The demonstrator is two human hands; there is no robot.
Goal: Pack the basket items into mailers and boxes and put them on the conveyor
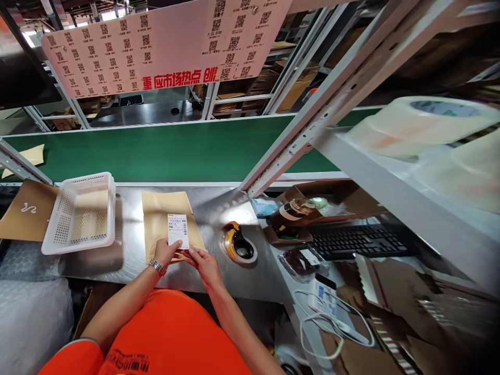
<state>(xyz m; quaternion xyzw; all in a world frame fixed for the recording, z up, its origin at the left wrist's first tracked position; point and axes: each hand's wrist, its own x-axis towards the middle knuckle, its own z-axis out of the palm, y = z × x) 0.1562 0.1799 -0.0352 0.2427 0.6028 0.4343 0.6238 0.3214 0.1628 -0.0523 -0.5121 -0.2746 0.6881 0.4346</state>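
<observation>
A kraft mailing envelope (156,219) lies flat on the metal bench, partly under both my hands. Over its lower right part is a white printed shipping label (178,226) with barcodes; whether it is stuck down I cannot tell. My left hand (167,252), with a metal watch on the wrist, grips the label's lower edge, thumb on its face. Closed in a pinch, my right hand (203,264) meets the left fingertips at the label's lower right corner. A tape dispenser (235,244) with a yellow-and-black body rests to the right of the envelope.
A white perforated basket (80,214) stands left on the bench (133,245). A green conveyor belt (175,156) runs behind. At right are a slanted metal post (289,130), a shelf with tape rolls (422,125), a keyboard (355,240) and a white cable (332,354).
</observation>
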